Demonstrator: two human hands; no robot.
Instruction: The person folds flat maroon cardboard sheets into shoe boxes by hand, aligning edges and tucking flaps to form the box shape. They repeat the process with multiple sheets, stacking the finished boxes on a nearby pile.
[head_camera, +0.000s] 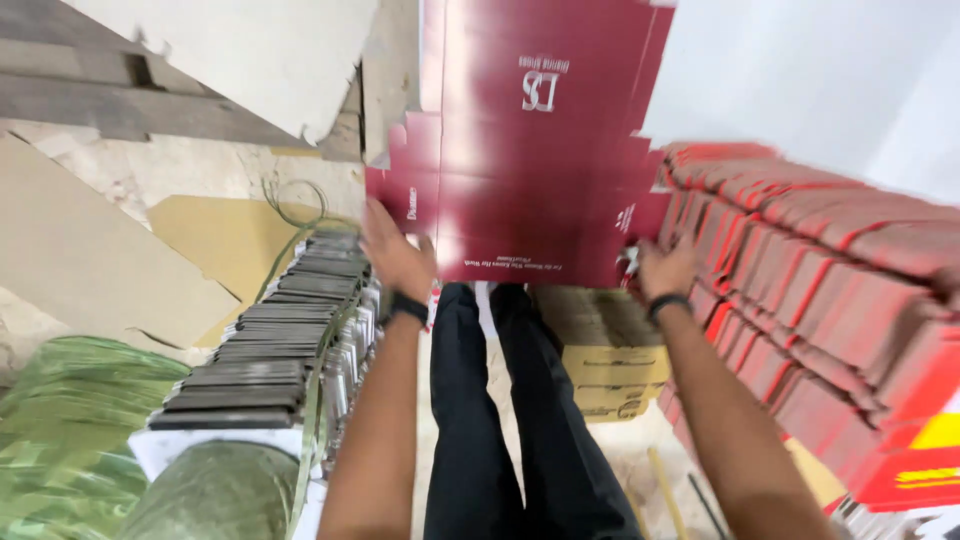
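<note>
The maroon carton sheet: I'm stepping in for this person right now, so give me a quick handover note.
Left hand grips the lower left edge of the flat maroon carton sheet; right hand grips its lower right edge, the sheet held up in front. Stack of dark flat sheets lies left, folded red boxes are stacked right. The sheet is unfolded; folding remains.

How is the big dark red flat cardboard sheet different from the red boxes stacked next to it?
The dark red flat cardboard sheet is unfolded and held up by the left hand and right hand; the stacked red boxes look folded and lie in rows. The sheet is darker maroon; the boxes are brighter red. Both appear to be printed cardboard.
</note>
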